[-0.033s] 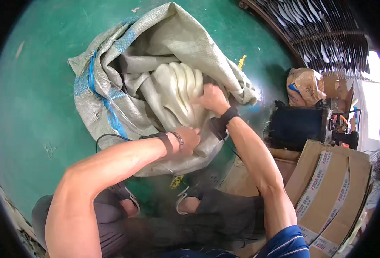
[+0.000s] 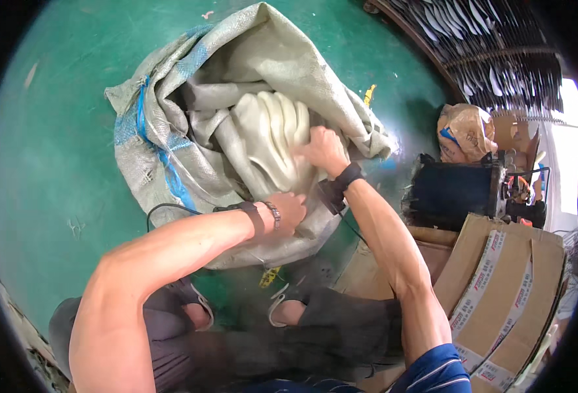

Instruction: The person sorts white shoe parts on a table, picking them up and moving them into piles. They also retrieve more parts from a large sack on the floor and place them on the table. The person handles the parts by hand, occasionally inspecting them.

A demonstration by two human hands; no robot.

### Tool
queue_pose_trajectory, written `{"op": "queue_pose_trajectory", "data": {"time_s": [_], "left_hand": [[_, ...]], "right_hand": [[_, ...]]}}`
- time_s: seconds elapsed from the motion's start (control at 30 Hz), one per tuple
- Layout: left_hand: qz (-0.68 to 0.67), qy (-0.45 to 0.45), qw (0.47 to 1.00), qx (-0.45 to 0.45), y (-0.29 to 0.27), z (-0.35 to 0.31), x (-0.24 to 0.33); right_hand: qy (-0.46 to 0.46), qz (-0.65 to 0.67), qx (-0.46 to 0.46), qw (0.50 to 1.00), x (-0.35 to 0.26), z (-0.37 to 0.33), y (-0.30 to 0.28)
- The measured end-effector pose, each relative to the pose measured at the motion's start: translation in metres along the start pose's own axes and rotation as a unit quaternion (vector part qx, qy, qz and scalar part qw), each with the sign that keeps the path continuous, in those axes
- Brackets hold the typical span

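A large off-white woven sack (image 2: 161, 173) lies open on the floor before me, its rim rolled back. Inside, several cream-coloured, smooth, curved pieces (image 2: 272, 128) are nested in a row; what they are I cannot make out. At the right end of that row, my right hand (image 2: 325, 152) is closed, its fingers curled and its thumb towards the pieces. My left hand (image 2: 288, 211) is closed too, lower down by the sack's near side, just below the pieces. Whatever either hand grips is hidden. Both wrists wear dark bands.
To the right stand a flattened cardboard box (image 2: 498, 295) with printed tape, a black machine (image 2: 456, 190) and a crumpled brown paper bag (image 2: 466, 131). At the far right, a rack (image 2: 492, 49) holds many thin metal blades. My feet rest close to the sack's near edge on green floor (image 2: 60, 157).
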State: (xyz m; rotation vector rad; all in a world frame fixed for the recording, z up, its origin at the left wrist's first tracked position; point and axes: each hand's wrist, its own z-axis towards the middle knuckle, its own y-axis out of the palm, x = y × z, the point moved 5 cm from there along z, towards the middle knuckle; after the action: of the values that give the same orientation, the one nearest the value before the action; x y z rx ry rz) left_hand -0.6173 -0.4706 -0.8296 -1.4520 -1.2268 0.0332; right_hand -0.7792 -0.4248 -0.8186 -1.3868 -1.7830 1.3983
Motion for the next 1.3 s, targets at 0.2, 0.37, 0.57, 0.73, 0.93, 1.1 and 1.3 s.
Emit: {"op": "queue_pose_trajectory", "data": {"time_s": [0.2,0.37,0.57,0.73,0.93,1.1,1.3], "left_hand": [[0.030,-0.036,0.998,0.038,-0.004,0.006,-0.014],[-0.109,-0.073,0.989,0.068,0.023,0.009,-0.033],[0.076,-0.002,0.994,0.073,0.062,0.003,-0.030],[0.075,0.036,0.996,0.028,0.055,0.004,-0.031],[0.084,0.069,0.990,0.092,0.071,0.009,-0.054],[0.091,0.035,0.988,0.120,0.051,-0.002,-0.041],[0.109,0.026,0.986,0.121,0.040,-0.007,-0.027]], "right_hand": [[-0.014,0.062,0.144,0.987,-0.025,0.000,0.008],[0.020,0.122,0.048,0.991,-0.029,-0.009,0.051],[0.069,0.158,-0.016,0.985,-0.028,-0.020,0.077],[0.102,0.077,0.024,0.992,-0.030,-0.012,0.062],[0.080,0.094,0.017,0.992,-0.054,0.005,0.023],[0.106,0.149,-0.032,0.983,-0.056,0.009,0.009],[0.020,0.349,-0.023,0.937,-0.041,0.018,0.017]]}}
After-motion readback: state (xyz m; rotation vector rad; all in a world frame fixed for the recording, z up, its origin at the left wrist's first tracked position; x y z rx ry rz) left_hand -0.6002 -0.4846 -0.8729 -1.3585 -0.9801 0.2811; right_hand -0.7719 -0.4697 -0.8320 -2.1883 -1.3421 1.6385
